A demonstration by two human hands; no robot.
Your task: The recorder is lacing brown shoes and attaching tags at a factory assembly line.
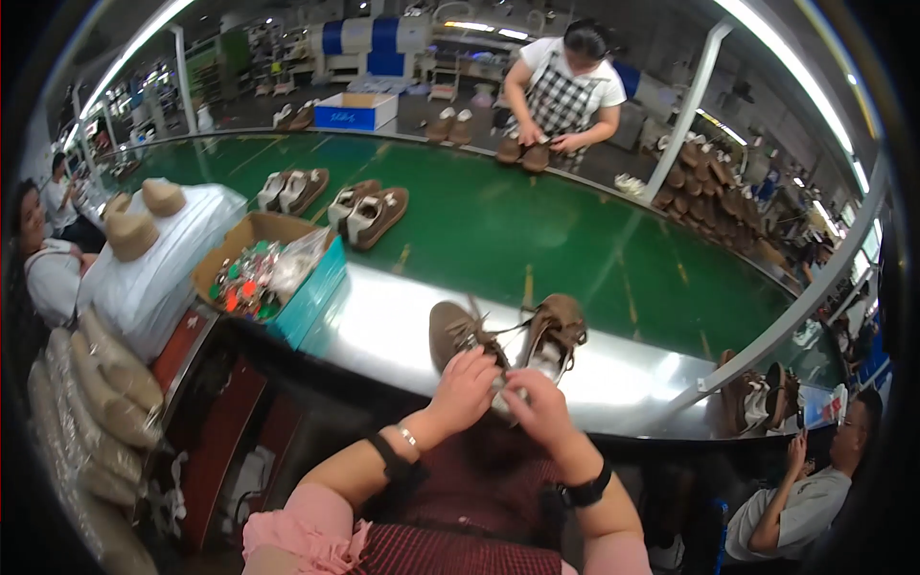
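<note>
A brown lace-up shoe [448, 331] lies on the metal strip in front of me, toe pointing away. My left hand [465, 391] is closed over its upper near the laces. Close beside it my right hand [539, 410] is pinched, thumb against fingers, at the shoe's opening; what sits between the fingertips is too small to make out. Just right of the first shoe rests a second brown shoe [557, 326], its laces loose and pale material inside. Both hands partly cover the near end of the first shoe.
A teal-sided box [321, 287] of small colourful items stands left. Beyond are the green conveyor belt [479, 220] and two pairs of shoes [379, 216]. Across it, a person [565, 86] handles brown shoes. More shoes [762, 398] and a slanted post [795, 307] are at right.
</note>
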